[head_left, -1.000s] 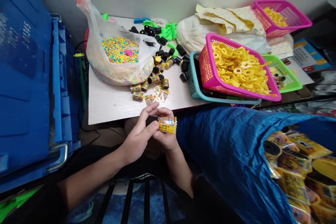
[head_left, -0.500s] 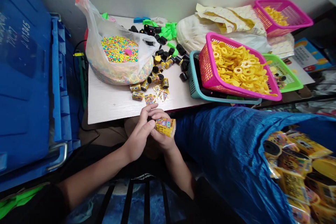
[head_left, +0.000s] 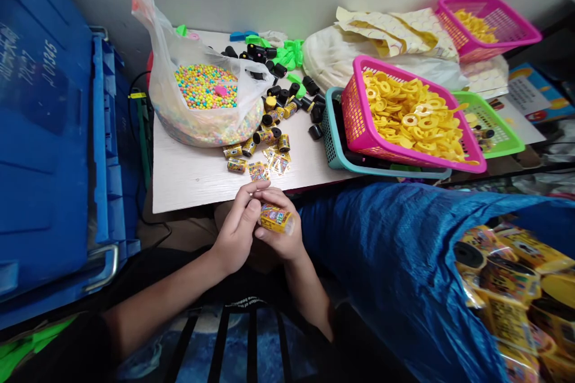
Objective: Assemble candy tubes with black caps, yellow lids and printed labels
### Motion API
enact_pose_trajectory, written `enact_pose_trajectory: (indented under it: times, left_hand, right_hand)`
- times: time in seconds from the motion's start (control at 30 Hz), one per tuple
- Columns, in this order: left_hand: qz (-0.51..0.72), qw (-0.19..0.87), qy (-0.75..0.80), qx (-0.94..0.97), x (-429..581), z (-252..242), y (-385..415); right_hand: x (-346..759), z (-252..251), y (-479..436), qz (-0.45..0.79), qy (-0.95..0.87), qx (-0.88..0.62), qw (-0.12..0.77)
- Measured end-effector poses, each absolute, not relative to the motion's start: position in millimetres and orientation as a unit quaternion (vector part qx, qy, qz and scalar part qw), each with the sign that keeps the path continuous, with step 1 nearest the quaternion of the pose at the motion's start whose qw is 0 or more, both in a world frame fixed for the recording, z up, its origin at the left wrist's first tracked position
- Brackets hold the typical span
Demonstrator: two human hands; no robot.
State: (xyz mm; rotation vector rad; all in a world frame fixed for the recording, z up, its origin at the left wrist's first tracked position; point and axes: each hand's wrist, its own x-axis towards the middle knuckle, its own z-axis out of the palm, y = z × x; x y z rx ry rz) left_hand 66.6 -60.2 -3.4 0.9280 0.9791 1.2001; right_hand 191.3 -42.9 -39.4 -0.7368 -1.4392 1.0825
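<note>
Just off the table's front edge, a small clear cylinder with a printed yellow label (head_left: 275,219) lies sideways between my two hands. My right hand (head_left: 284,242) cradles it from below and behind, fingers curled round it. The thumb and fingers of my left hand (head_left: 236,228) close on its left end, which they hide. A clear rounded end points right. Beyond my fingertips lie printed label pieces (head_left: 277,161) and several small yellow-labelled cylinders with black ends (head_left: 236,166).
A plastic bag of coloured beads (head_left: 206,125) stands on the white table (head_left: 179,188). Right of it are black caps (head_left: 309,85) and a pink basket of yellow plastic parts (head_left: 354,114) on a teal basket (head_left: 330,143). A blue sack (head_left: 381,251) holds wrapped yellow pieces; blue crates (head_left: 40,131) stand left.
The cylinder has shifted slightly left and turned between my hands, and more of its clear end shows. The left thumb has moved back a little.
</note>
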Motion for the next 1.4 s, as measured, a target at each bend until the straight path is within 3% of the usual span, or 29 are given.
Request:
enact_pose_trajectory:
  times: [0.13,0.4,0.77,1.0,1.27,1.4]
  left_hand:
    - [0.511,0.717,0.361,0.307,69.1,1.2,-60.4]
    - [0.479,0.781,0.352,0.188,68.1,9.1,-54.4]
    - [0.463,0.805,0.314,0.197,60.2,4.7,-50.6]
    - [0.483,0.706,0.421,0.303,44.6,-2.6,-42.4]
    - [0.524,0.461,0.543,0.468,54.4,-0.6,-46.9]
    - [0.475,0.465,0.563,0.492,50.3,1.2,-42.5]
  right_hand:
    - [187.0,-39.6,-40.3,0.453,-0.585,-0.329,0.587]
    - [191.3,-44.1,-39.4,0.539,-0.580,-0.399,0.462]
    - [189.1,-55.4,-38.0,0.581,-0.519,-0.352,0.519]
    - [201.2,-47.9,-33.8,0.422,-0.552,-0.409,0.592]
    - [202.7,-51.4,-34.7,0.285,-0.619,-0.429,0.593]
    - [200.6,-57.9,-35.4,0.285,-0.618,-0.431,0.592]
